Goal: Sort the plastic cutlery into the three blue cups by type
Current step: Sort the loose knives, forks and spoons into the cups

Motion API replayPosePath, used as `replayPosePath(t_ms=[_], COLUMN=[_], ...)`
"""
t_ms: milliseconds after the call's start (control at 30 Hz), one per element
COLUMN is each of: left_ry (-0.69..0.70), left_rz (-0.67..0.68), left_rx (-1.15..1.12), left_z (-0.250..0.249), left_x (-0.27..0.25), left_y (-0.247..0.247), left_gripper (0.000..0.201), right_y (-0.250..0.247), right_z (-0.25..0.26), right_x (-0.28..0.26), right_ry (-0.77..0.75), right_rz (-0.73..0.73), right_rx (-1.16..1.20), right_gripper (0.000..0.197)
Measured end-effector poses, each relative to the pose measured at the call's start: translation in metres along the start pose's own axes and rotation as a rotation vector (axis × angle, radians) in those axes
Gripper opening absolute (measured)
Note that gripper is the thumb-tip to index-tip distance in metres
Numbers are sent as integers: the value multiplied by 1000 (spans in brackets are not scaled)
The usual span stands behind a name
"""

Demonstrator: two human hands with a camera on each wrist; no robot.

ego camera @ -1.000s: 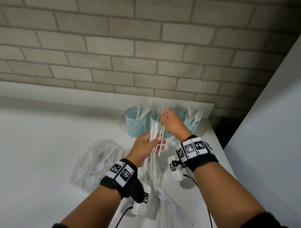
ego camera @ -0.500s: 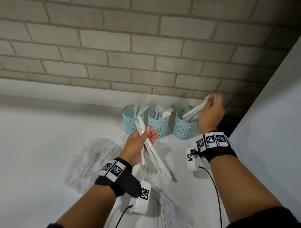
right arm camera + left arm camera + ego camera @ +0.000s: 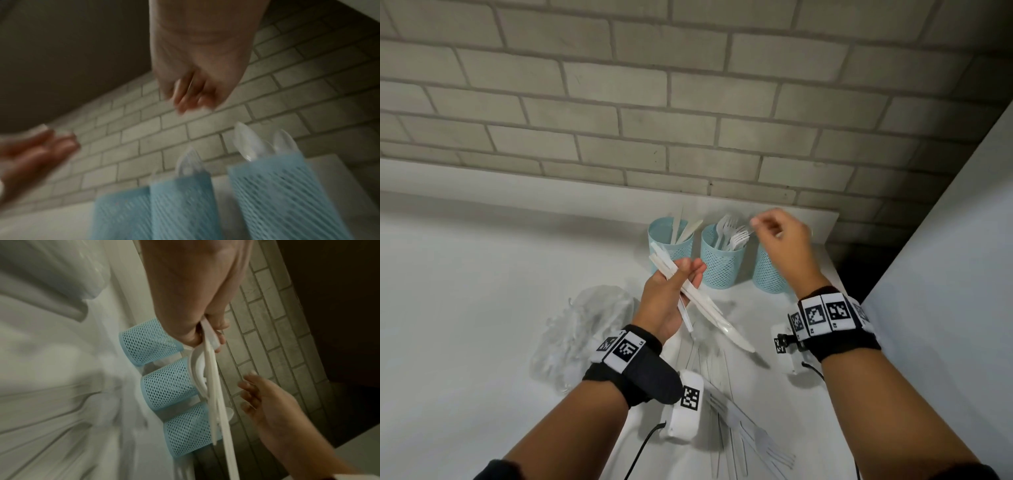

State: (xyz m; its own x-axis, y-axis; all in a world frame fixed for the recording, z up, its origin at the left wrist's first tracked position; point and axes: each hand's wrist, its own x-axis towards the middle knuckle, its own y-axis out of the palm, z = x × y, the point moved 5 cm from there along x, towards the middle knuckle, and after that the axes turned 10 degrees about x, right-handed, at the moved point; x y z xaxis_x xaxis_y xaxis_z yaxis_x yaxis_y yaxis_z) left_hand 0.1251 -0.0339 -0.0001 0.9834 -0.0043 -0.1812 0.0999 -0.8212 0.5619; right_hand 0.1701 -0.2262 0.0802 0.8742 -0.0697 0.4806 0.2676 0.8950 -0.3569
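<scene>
Left hand point(image 3: 669, 298): fingers curled round a bundle of white plastic knives point(image 3: 697, 301). Right hand point(image 3: 784, 240): fingers loosely spread, empty, above the spoon cup point(image 3: 768, 274).

- Right hand point(image 3: 782, 240) covered the top of the right blue cup point(image 3: 768, 274) in the head view, so its contents didn't show there.
- Right wrist view was smeared; cup mesh barely readable.
- Loose forks point(image 3: 753, 435) ran off the bottom edge.
</scene>
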Motion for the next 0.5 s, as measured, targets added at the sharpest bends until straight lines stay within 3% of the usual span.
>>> replayPosePath(t_ms=[100, 167, 200, 333, 500], left_ry=[33, 59, 72, 66, 30], left_rz=[-6, -17, -26, -39, 8], left_rx=[-35, -47, -47, -13, -10], left_z=[-3, -6, -7, -10, -12], left_x=[-2, -3, -4, -8, -11], left_y=[0, 0, -1, -3, 0], left_gripper=[16, 16, 16, 21, 20], right_y=[35, 48, 53, 58, 44], right_z=[13, 9, 5, -8, -12], right_x=[-30, -57, -66, -68, -61], right_ry=[442, 674, 737, 665, 633], right_rz=[682, 959, 1010, 895, 734], right_rx=[-45, -59, -11, 131, 224], right_gripper=[33, 49, 49, 24, 12])
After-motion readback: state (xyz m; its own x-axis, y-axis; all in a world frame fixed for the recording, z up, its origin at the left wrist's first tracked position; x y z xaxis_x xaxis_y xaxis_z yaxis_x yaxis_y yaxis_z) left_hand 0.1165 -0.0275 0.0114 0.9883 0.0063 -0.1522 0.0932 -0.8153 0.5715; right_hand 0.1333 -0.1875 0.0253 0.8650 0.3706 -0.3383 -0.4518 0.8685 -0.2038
